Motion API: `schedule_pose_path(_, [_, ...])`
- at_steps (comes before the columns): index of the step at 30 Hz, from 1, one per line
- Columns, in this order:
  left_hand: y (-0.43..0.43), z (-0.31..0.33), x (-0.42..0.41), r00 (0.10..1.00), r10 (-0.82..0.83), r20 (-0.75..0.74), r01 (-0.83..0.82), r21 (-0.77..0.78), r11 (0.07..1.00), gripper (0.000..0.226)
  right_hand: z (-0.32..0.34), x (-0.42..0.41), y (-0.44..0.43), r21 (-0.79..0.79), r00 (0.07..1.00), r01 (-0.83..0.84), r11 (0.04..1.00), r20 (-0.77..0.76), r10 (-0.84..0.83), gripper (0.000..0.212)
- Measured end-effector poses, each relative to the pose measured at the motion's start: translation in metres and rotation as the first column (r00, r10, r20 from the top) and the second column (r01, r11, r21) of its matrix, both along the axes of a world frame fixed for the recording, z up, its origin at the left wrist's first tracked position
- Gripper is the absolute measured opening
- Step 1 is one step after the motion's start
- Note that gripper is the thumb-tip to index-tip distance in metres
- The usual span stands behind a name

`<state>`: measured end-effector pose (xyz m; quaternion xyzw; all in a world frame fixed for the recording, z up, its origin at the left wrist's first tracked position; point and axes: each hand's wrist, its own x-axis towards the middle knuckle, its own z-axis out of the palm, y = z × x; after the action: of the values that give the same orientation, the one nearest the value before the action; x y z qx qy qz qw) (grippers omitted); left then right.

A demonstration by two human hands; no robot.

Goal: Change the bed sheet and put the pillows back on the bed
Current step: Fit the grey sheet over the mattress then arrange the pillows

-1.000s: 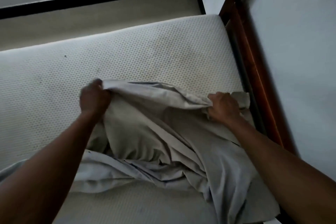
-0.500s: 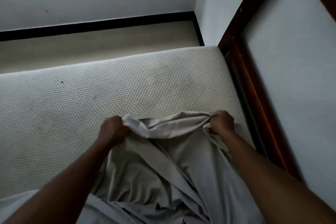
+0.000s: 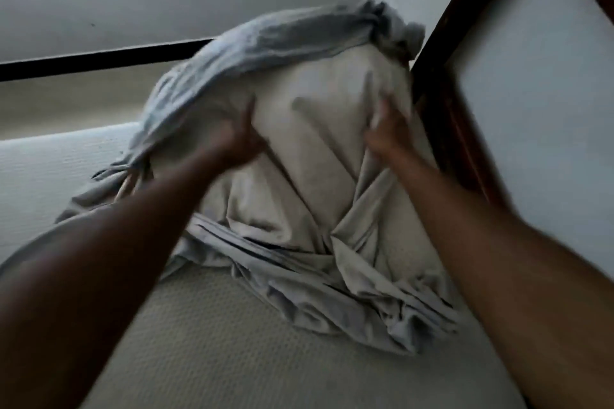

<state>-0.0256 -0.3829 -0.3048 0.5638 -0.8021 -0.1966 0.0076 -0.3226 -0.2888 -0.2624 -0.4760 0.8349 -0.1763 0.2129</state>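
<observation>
A pale grey-and-cream bed sheet billows up over the far right part of the bare white mattress, and its far edge is flung toward the corner of the room. My left hand grips the sheet on the left of the bulge, with the thumb up and the fingers hidden in the cloth. My right hand holds the sheet on the right, close to the wooden frame; it is blurred and creases run out from it. The lower part of the sheet lies bunched on the mattress. No pillows are in view.
A dark wooden bed frame runs along the right side of the mattress, against a white panel. Beyond the mattress are a strip of beige floor, a black skirting and grey walls.
Both hands have swung up and forward, and the sheet, which lay gathered low on the mattress, now balloons high toward the far corner. The view has tilted upward.
</observation>
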Motion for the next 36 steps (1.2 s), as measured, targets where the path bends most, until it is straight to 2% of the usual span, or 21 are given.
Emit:
schedule_pose_path(1, [0.039,0.018,-0.013,0.997,-0.064,-0.053,0.071,0.148,0.986,0.084,-0.011,0.012,0.027,0.087,0.997,-0.079,0.993,0.021,0.078,0.074])
schedule_pose_path(3, [0.117,0.009,-0.013,0.985,-0.169,0.023,0.154,0.311,0.938,0.069,-0.054,0.036,0.091,0.227,0.969,-0.245,0.943,0.07,0.235,0.069])
schedule_pose_path(5, [0.175,-0.022,0.008,0.97,-0.231,0.079,0.188,0.359,0.914,0.084,-0.091,0.065,0.162,0.254,0.935,-0.351,0.901,0.044,0.352,0.067])
schedule_pose_path(8, [0.228,-0.043,0.022,0.936,-0.339,0.09,0.312,0.23,0.922,0.091,-0.102,0.083,0.229,0.182,0.95,-0.304,0.935,-0.018,0.313,0.078])
schedule_pose_path(11, [0.253,-0.053,0.029,0.835,-0.525,0.167,0.525,0.046,0.85,0.065,-0.1,0.087,0.266,0.126,0.971,-0.212,0.969,-0.088,0.224,0.063])
schedule_pose_path(13, [0.252,-0.049,0.025,0.807,-0.559,0.191,0.577,-0.058,0.814,0.041,-0.098,0.073,0.269,0.11,0.984,-0.17,0.979,-0.041,0.175,0.049])
schedule_pose_path(15, [0.251,-0.036,0.015,0.82,-0.55,0.16,0.569,-0.122,0.813,0.032,-0.091,0.046,0.262,0.033,0.988,-0.157,0.987,-0.007,0.157,0.028])
schedule_pose_path(17, [0.254,-0.02,0.003,0.83,-0.552,0.08,0.558,-0.12,0.821,0.034,-0.076,0.005,0.25,-0.092,0.995,-0.036,0.995,-0.099,0.026,0.022])
schedule_pose_path(18, [0.257,-0.012,-0.003,0.814,-0.581,0.019,0.58,-0.086,0.81,0.036,-0.066,-0.019,0.246,-0.19,0.978,0.108,0.976,-0.154,-0.138,0.022])
schedule_pose_path(20, [0.272,0.0,-0.01,0.732,-0.676,-0.083,0.677,-0.015,0.735,0.041,-0.049,-0.067,0.248,-0.351,0.845,0.416,0.839,-0.19,-0.499,0.031])
schedule_pose_path(22, [0.294,0.006,-0.01,0.666,-0.738,-0.109,0.743,0.0,0.67,0.045,-0.036,-0.084,0.252,-0.241,0.722,0.624,0.743,-0.187,-0.666,0.058])
schedule_pose_path(24, [0.314,0.005,-0.005,0.674,-0.736,-0.066,0.737,-0.009,0.676,0.042,-0.032,-0.07,0.261,-0.171,0.744,0.607,0.776,-0.219,-0.631,0.076])
schedule_pose_path(27, [0.336,-0.007,0.007,0.774,-0.632,0.04,0.633,-0.052,0.773,0.026,-0.042,-0.019,0.295,-0.178,0.827,0.496,0.85,-0.202,-0.525,0.079])
schedule_pose_path(29, [0.347,-0.011,0.014,0.856,-0.514,0.059,0.517,-0.13,0.846,0.012,-0.054,0.021,0.326,-0.167,0.773,0.612,0.773,-0.079,-0.629,0.068])
schedule_pose_path(30, [0.35,-0.009,0.016,0.914,-0.402,0.054,0.406,-0.171,0.898,0.007,-0.052,0.039,0.335,-0.128,0.673,0.736,0.665,0.035,-0.739,0.062])
schedule_pose_path(32, [0.359,-0.004,0.018,0.997,-0.079,-0.002,0.077,-0.217,0.973,0.006,-0.057,0.058,0.345,0.136,0.291,0.937,0.323,0.21,-0.933,0.064])
schedule_pose_path(33, [0.365,0.001,0.016,0.991,0.113,-0.07,-0.125,-0.195,0.973,0.01,-0.062,0.063,0.347,0.294,0.146,0.932,0.21,0.227,-0.963,0.073])
schedule_pose_path(34, [0.37,-0.003,0.017,0.947,0.297,-0.125,-0.312,-0.12,0.943,0.016,-0.068,0.067,0.347,0.39,0.093,0.899,0.198,0.271,-0.958,0.081])
schedule_pose_path(36, [0.379,-0.011,0.014,0.842,0.534,-0.076,-0.522,0.136,0.842,0.03,-0.078,0.071,0.345,0.411,0.053,0.872,0.267,0.463,-0.885,0.08])
